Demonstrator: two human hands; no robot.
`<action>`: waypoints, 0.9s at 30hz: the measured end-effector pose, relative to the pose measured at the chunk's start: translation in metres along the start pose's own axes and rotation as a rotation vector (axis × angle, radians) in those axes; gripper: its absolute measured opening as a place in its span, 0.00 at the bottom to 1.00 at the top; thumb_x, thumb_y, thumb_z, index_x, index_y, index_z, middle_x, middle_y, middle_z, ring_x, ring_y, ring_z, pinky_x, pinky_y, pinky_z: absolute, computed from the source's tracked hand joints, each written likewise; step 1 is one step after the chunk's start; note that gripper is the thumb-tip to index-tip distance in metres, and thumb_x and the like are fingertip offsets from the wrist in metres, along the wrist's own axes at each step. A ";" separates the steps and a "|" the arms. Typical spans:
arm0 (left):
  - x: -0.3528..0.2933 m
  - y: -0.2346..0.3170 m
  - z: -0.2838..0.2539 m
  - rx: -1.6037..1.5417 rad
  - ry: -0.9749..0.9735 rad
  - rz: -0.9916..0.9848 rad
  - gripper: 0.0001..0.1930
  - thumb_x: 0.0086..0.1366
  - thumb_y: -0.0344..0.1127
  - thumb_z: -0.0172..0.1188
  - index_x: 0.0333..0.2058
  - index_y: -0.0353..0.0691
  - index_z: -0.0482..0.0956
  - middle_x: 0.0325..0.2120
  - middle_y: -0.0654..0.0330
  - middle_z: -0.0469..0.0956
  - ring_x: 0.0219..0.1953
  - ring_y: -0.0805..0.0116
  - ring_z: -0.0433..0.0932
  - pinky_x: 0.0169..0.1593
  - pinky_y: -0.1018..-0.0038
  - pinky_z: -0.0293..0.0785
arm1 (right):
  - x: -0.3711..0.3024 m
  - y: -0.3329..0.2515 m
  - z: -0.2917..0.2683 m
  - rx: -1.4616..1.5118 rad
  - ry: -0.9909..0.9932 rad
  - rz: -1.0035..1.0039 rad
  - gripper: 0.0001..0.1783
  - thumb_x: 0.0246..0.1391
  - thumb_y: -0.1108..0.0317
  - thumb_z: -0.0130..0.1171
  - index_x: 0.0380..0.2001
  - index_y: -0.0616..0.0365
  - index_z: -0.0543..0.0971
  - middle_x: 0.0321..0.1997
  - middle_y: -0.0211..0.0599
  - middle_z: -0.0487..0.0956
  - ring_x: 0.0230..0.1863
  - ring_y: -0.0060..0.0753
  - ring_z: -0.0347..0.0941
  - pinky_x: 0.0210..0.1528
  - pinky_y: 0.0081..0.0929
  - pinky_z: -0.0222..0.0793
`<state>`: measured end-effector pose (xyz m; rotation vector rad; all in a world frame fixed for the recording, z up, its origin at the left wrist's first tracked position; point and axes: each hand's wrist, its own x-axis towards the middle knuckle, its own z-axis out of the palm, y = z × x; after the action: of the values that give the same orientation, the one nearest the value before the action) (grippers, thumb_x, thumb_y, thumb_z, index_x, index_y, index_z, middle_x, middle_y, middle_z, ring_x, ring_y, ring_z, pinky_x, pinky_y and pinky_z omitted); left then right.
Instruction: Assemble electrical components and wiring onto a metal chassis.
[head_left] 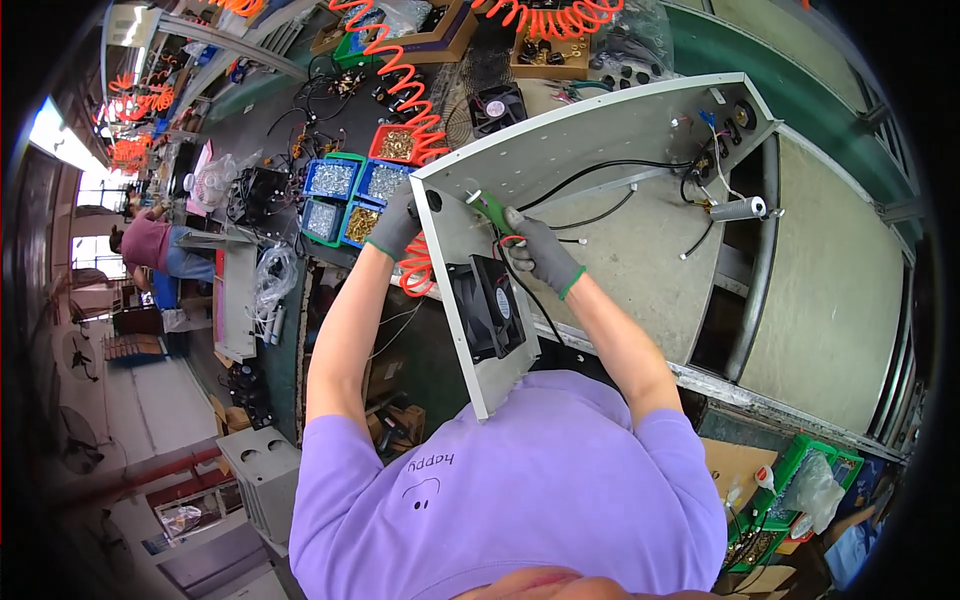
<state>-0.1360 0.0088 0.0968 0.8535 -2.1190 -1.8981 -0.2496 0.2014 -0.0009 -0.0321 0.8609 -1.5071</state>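
Greenish benchtop lies under a three-sided, pale-grey metal casing.

Left grip and right grip: I read grey gloves, cuffs edged green. Handheld tool green, tip white. Metal casing pale grey; fan black. Cables I log mostly black. Coiled hose bright orange-red. Blue bins show silver and gold contents; red bin, gold. Tabletop dull greenish grey. Shirt, from my remote station, lavender with a small black line drawing.
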 end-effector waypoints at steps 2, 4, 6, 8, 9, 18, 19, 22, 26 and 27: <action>0.008 -0.006 -0.006 0.008 -0.021 -0.005 0.15 0.60 0.30 0.51 0.45 0.33 0.74 0.38 0.59 0.76 0.37 0.75 0.74 0.40 0.78 0.72 | -0.002 0.000 0.007 0.026 0.002 0.016 0.21 0.54 0.43 0.52 0.32 0.51 0.71 0.19 0.20 0.64 0.12 0.10 0.48 0.11 0.13 0.41; 0.018 -0.021 -0.021 -0.266 -0.011 -0.191 0.16 0.60 0.31 0.52 0.46 0.35 0.73 0.36 0.60 0.77 0.37 0.74 0.74 0.42 0.78 0.72 | -0.008 0.000 0.022 0.050 -0.005 0.035 0.21 0.54 0.43 0.52 0.31 0.50 0.71 0.19 0.20 0.67 0.11 0.11 0.48 0.11 0.12 0.41; 0.027 -0.019 -0.017 -0.311 0.015 -0.272 0.15 0.61 0.32 0.51 0.45 0.35 0.74 0.34 0.61 0.77 0.34 0.74 0.75 0.39 0.78 0.73 | -0.012 0.000 0.031 -0.030 0.027 0.070 0.21 0.54 0.41 0.51 0.31 0.48 0.72 0.20 0.21 0.70 0.11 0.11 0.47 0.11 0.12 0.39; 0.036 -0.019 -0.021 -0.356 0.047 -0.351 0.14 0.62 0.33 0.51 0.45 0.36 0.74 0.32 0.62 0.77 0.32 0.74 0.75 0.36 0.78 0.73 | -0.010 0.002 0.027 -0.026 0.001 0.070 0.20 0.54 0.41 0.51 0.30 0.47 0.72 0.20 0.21 0.70 0.11 0.11 0.46 0.12 0.12 0.39; 0.040 -0.021 -0.026 -0.245 -0.037 -0.333 0.13 0.63 0.34 0.50 0.44 0.37 0.74 0.31 0.63 0.77 0.28 0.75 0.74 0.32 0.78 0.73 | -0.009 0.002 0.026 -0.022 -0.026 0.070 0.20 0.55 0.41 0.50 0.30 0.46 0.72 0.20 0.20 0.70 0.11 0.11 0.46 0.12 0.12 0.38; 0.048 -0.002 -0.005 -0.313 -0.042 -0.418 0.14 0.65 0.36 0.48 0.48 0.43 0.70 0.29 0.68 0.77 0.24 0.77 0.73 0.27 0.78 0.72 | -0.002 0.015 0.015 -0.017 -0.093 0.077 0.18 0.56 0.42 0.49 0.29 0.45 0.70 0.15 0.17 0.60 0.11 0.12 0.45 0.12 0.14 0.38; 0.048 -0.001 -0.001 -0.288 -0.077 -0.338 0.14 0.65 0.35 0.48 0.49 0.43 0.70 0.30 0.67 0.77 0.26 0.76 0.74 0.30 0.77 0.73 | -0.002 0.016 0.010 -0.013 -0.086 0.075 0.18 0.56 0.42 0.49 0.29 0.45 0.70 0.15 0.17 0.60 0.11 0.12 0.45 0.12 0.14 0.38; 0.049 -0.032 -0.028 -0.008 -0.158 -0.094 0.13 0.64 0.32 0.48 0.47 0.39 0.72 0.33 0.63 0.78 0.32 0.74 0.75 0.39 0.78 0.74 | -0.017 0.001 0.024 -0.051 -0.074 0.085 0.17 0.57 0.44 0.49 0.29 0.45 0.68 0.15 0.17 0.59 0.11 0.12 0.46 0.13 0.15 0.40; 0.051 -0.045 -0.039 -0.295 -0.201 -0.241 0.13 0.63 0.29 0.48 0.46 0.36 0.73 0.36 0.61 0.78 0.36 0.73 0.75 0.42 0.78 0.73 | -0.014 -0.006 0.016 -0.090 -0.145 0.068 0.15 0.59 0.49 0.48 0.30 0.49 0.70 0.16 0.18 0.61 0.12 0.12 0.49 0.14 0.15 0.46; 0.052 -0.046 -0.039 -0.389 -0.214 -0.290 0.13 0.63 0.29 0.48 0.46 0.35 0.73 0.36 0.60 0.78 0.37 0.73 0.75 0.43 0.78 0.73 | -0.012 -0.006 0.015 -0.168 -0.227 0.015 0.15 0.59 0.51 0.49 0.30 0.51 0.71 0.17 0.19 0.64 0.13 0.12 0.52 0.15 0.15 0.49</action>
<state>-0.1463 -0.0526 0.0469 0.9418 -1.7013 -2.5397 -0.2455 0.2037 0.0182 -0.3140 0.8001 -1.3837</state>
